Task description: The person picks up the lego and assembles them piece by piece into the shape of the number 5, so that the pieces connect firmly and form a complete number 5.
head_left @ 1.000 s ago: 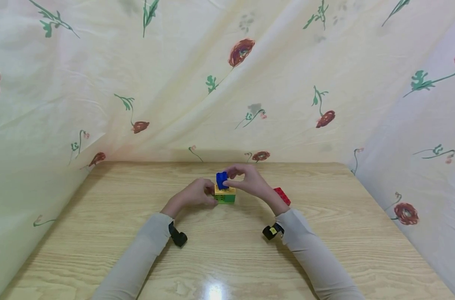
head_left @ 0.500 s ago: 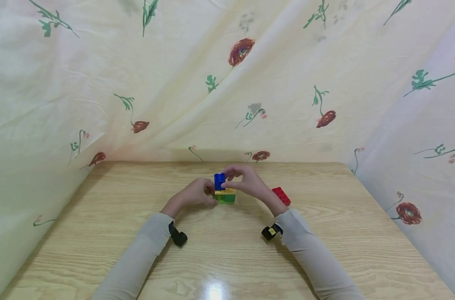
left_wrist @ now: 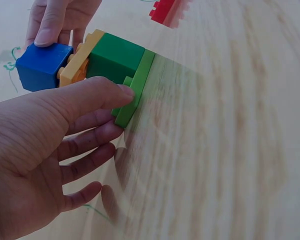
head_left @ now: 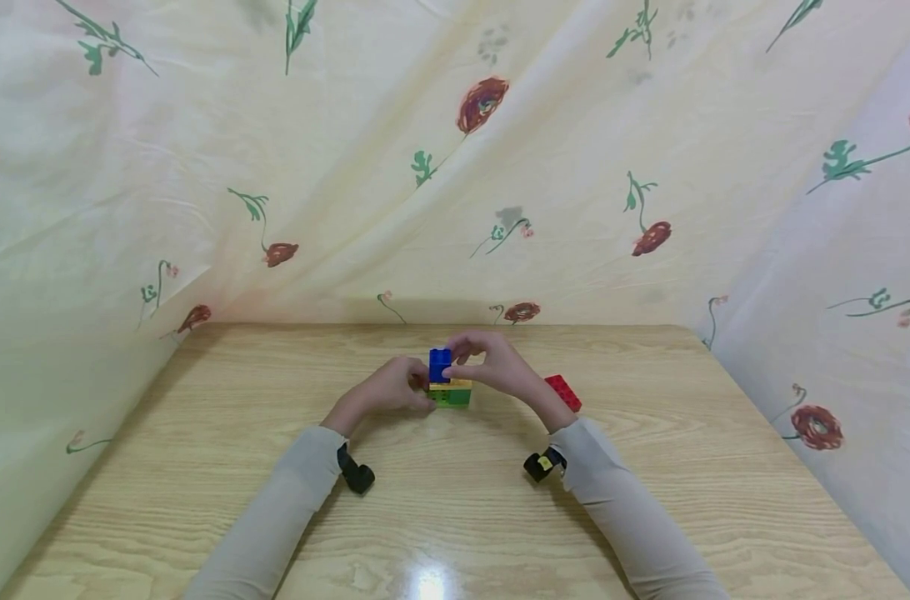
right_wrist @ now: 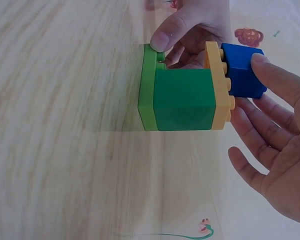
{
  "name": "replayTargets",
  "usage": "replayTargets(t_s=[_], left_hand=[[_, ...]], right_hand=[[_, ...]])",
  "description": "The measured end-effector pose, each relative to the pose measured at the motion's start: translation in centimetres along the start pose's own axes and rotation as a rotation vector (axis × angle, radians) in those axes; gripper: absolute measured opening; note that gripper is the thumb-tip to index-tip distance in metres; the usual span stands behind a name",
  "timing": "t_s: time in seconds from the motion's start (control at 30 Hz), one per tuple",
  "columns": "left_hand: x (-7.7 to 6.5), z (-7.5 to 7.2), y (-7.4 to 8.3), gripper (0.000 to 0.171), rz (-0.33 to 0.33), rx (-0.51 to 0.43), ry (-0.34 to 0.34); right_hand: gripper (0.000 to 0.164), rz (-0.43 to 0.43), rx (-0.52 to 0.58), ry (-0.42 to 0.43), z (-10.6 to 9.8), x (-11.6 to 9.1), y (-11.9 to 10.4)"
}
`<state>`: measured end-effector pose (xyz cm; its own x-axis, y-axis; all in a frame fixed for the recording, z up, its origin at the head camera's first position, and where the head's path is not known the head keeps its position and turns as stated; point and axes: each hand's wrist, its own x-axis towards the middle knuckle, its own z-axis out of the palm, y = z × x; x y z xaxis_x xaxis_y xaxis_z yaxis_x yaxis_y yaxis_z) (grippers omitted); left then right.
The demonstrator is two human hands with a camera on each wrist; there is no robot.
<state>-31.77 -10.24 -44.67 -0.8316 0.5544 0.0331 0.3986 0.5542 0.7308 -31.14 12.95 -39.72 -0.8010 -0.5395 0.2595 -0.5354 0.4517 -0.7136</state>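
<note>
A small stack of toy building bricks stands on the table: a light green plate (right_wrist: 148, 95) at the bottom, a dark green brick (right_wrist: 184, 102) over one end, and a yellow plate (right_wrist: 217, 87) across the top. My left hand (head_left: 397, 385) pinches the light green plate at the end that the dark green brick leaves bare. Between thumb and fingertips, my right hand (head_left: 494, 363) holds a blue brick (head_left: 439, 365) against the yellow plate's studs. The blue brick looks slightly tilted in the right wrist view, and some studs show beside it.
A red brick (head_left: 563, 393) lies on the wooden table (head_left: 455, 500) to the right of the stack, near my right forearm. Flower-patterned cloth (head_left: 350, 167) hangs behind the table and along both sides.
My right hand has shifted the blue brick a little to the left and straightened it over the yellow plate, then lowered it slightly. The left hand stays in place.
</note>
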Motion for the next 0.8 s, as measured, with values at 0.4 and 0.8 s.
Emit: replayTargets(t_s=[0.4, 0.8], left_hand=[[0.05, 0.09, -0.08, 0.025, 0.014, 0.001, 0.006], [0.02, 0.08, 0.04, 0.024, 0.004, -0.016, 0.001]], right_hand=[[0.034, -0.008, -0.023, 0.000, -0.09, 0.02, 0.06], [0.035, -0.041, -0.040, -0.010, -0.04, -0.10, -0.14]])
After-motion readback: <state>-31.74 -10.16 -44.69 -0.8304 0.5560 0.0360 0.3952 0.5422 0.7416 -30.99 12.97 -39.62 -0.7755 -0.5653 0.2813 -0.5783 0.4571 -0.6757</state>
